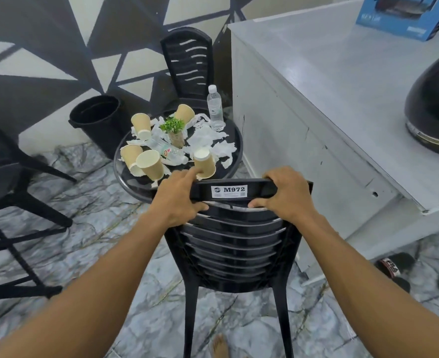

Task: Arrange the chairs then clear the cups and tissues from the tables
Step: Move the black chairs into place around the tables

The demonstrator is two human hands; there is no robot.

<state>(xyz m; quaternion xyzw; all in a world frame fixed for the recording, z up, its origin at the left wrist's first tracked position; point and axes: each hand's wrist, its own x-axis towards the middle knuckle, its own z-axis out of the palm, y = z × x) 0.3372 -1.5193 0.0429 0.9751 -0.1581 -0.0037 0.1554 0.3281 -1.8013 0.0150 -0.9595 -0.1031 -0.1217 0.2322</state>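
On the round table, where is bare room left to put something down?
Little. The round table shows bare glass only along its near-left rim, beside the paper cups, and at the right rim past the tissues. The middle, around the small plant and water bottle, is crowded.

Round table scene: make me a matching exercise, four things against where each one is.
Things:
1. water bottle
2. small plant
3. black bin
4. near chair

Places:
A. on the floor left of the table
B. gripped at its top rail by both hands
C. middle of the table among tissues
D. far right edge of the table

Pairs: 1-D, 2-C, 3-A, 4-B
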